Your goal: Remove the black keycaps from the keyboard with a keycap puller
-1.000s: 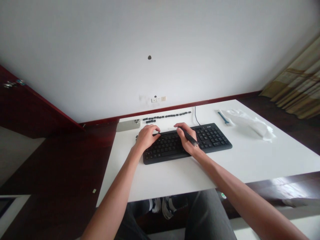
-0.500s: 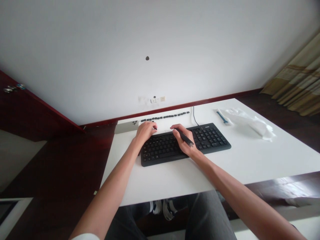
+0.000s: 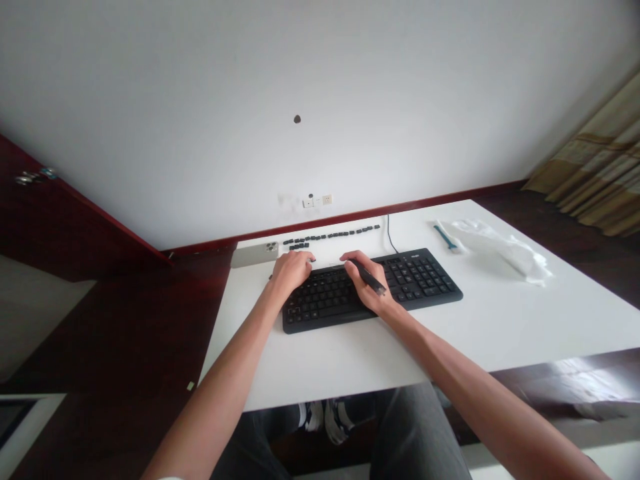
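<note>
A black keyboard [image 3: 325, 311] lies across the white table in front of me. My left hand [image 3: 290, 272] is over its upper left edge, thumb and fingertips pinched on a small dark piece that looks like a keycap [image 3: 313, 259]. Over the middle of the keys, my right hand [image 3: 369, 283] is wrapped round a black-handled keycap puller [image 3: 373, 280]; faint thin wires point left from its front end. Beyond the keyboard runs a long line of black keycaps [image 3: 340, 234], with a shorter row of keycaps [image 3: 299, 247] just nearer to me.
A phone [image 3: 254, 255] lies face down at the table's left edge. On the right are a teal brush [image 3: 444, 236] and a crumpled clear plastic bag [image 3: 505, 248]. The keyboard cable [image 3: 391, 235] runs off the table's far edge.
My left hand has drawn back slightly toward me, uncovering the short row of keycaps. My right hand stays nearly where it was, still holding the keycap puller.
</note>
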The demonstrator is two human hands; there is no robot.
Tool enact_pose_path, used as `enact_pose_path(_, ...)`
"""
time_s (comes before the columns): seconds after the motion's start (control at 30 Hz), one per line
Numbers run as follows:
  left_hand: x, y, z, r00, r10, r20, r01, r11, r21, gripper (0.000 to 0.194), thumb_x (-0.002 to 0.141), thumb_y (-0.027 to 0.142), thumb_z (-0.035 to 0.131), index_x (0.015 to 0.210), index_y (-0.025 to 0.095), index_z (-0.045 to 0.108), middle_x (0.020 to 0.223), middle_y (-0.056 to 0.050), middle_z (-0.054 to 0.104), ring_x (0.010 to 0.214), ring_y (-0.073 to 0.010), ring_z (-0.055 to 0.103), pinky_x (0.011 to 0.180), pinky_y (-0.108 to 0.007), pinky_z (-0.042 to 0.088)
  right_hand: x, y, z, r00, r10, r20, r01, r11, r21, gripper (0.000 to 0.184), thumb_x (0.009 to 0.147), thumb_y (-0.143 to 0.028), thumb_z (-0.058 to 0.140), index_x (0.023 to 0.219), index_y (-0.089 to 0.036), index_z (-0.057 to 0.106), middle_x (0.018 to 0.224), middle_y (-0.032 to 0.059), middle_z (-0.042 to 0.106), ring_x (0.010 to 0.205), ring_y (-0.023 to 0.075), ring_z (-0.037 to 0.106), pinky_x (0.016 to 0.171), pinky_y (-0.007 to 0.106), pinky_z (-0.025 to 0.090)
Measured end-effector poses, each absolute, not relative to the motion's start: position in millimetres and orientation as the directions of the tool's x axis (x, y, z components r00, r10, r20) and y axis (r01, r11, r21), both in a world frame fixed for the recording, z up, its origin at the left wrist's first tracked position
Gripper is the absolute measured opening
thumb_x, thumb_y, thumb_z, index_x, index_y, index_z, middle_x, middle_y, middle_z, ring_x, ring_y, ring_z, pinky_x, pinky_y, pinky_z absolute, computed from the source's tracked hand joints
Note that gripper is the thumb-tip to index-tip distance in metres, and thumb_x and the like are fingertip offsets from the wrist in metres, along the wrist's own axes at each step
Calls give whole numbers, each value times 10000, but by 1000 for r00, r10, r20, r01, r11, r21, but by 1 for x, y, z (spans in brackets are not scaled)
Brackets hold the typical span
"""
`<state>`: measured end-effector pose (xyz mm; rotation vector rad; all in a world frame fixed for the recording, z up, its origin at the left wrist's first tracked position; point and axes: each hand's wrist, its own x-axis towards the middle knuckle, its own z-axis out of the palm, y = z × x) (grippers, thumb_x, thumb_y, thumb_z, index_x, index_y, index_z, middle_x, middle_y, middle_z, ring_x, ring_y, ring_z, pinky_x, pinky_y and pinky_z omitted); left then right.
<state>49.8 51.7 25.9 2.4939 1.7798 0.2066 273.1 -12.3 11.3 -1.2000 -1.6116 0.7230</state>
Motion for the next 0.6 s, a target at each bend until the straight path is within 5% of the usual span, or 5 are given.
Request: enact_pose_path(0.6, 53, 103, 21, 284, 956, 76, 957, -287, 40, 476, 929, 143, 464, 1264, 350, 731, 1150, -84, 769, 992, -291, 711, 885, -394, 507, 273, -11, 12, -70, 935, 349, 368, 349, -862, 351, 1016, -524, 468, 1063, -242, 672, 669, -22, 536, 596, 158, 466, 608, 293, 373)
